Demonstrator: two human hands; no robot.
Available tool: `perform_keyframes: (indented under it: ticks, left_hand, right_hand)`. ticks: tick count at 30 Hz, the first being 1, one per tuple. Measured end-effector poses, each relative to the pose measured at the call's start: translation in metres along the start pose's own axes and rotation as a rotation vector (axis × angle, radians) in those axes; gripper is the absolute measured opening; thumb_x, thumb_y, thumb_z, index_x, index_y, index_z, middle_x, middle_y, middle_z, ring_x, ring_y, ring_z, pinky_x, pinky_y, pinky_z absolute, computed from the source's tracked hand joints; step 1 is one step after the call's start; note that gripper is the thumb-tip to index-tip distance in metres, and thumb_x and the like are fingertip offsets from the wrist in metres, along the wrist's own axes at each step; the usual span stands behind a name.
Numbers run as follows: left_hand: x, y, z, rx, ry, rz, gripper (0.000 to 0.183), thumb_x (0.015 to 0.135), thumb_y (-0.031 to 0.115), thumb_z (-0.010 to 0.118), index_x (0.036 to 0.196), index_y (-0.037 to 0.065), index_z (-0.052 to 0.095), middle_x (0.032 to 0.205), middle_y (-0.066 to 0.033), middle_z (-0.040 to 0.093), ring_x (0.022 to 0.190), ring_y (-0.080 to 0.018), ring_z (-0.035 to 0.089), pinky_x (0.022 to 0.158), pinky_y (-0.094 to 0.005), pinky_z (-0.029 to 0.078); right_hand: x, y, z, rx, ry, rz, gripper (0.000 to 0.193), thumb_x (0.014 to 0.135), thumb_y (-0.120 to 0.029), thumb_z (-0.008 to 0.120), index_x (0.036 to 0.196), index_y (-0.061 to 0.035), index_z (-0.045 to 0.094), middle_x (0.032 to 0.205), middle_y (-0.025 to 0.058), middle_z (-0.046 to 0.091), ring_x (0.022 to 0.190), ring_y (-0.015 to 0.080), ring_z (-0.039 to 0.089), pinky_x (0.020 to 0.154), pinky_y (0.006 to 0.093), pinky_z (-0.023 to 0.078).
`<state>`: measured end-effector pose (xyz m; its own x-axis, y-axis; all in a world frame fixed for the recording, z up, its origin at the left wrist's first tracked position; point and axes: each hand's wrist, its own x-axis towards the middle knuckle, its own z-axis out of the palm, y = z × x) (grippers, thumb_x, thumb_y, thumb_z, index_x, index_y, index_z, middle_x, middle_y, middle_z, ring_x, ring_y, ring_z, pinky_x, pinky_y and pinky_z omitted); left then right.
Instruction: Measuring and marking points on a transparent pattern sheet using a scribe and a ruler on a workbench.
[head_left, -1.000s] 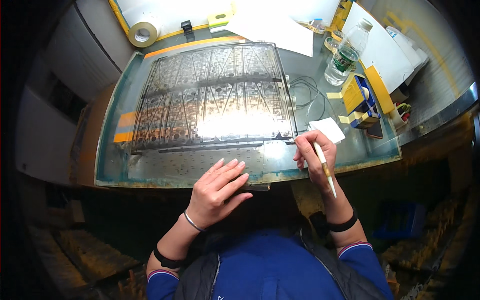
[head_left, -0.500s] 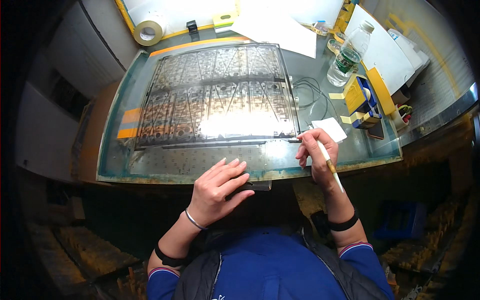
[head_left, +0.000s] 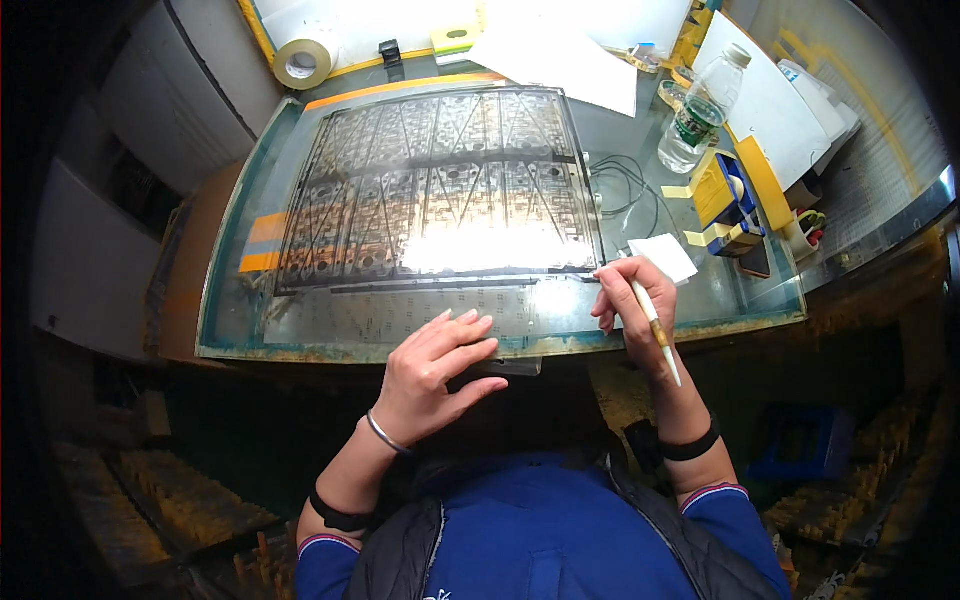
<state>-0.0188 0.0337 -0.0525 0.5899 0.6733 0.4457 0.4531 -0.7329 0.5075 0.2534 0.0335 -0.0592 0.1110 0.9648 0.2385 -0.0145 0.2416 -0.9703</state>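
Observation:
A dark patterned film sheet [head_left: 380,190] lies on the glass-topped table [head_left: 560,345], with a bright glare over its near middle. My right hand [head_left: 637,305] is closed round a slim white pen-like tool [head_left: 643,297] with a brownish band. Its rear end points back toward my forearm; its tip is hidden by my fingers, which are at the sheet's near right corner. My left hand [head_left: 435,370] is open and holds nothing. Its fingers rest at the table's near edge, just in front of the sheet.
A blue and yellow tape dispenser [head_left: 735,205], a clear water bottle [head_left: 703,112] and a small white paper [head_left: 663,258] stand or lie on the right. Thin cables [head_left: 628,185] coil beside the sheet. Far back are a tape roll [head_left: 302,64] and a white sheet [head_left: 570,65].
The whole view has shifted slightly. Both hands keep nearly the same place, with the tool still in my right hand and its rear end tilted a little differently.

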Motion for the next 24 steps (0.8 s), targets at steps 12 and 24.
perform_keyframes:
  ticks: [12,24]
  left_hand:
    - [0.003,-0.014,0.002,0.007,0.027,-0.028,0.040,0.073,0.026,0.085,0.106,0.009,0.072,0.123,-0.0119,0.067,0.121,-0.0297,0.060,0.106,-0.0464,0.044]
    - [0.014,0.005,0.010,0.237,0.027,-0.061,0.040,0.076,0.033,0.081,0.113,0.020,0.073,0.107,-0.0062,0.062,0.098,-0.0278,0.056,0.086,-0.0425,0.044]
  right_hand:
    - [0.000,0.002,0.001,-0.069,-0.153,-0.062,0.044,0.103,-0.043,0.047,0.112,-0.0024,0.060,0.087,0.0093,0.064,0.077,0.0108,0.058,0.067,0.0247,0.046]
    - [0.000,0.005,0.003,-0.220,-0.263,-0.069,0.024,0.093,-0.023,0.067,0.096,0.0002,0.069,0.081,0.0095,0.069,0.071,0.0142,0.065,0.066,0.0258,0.051]
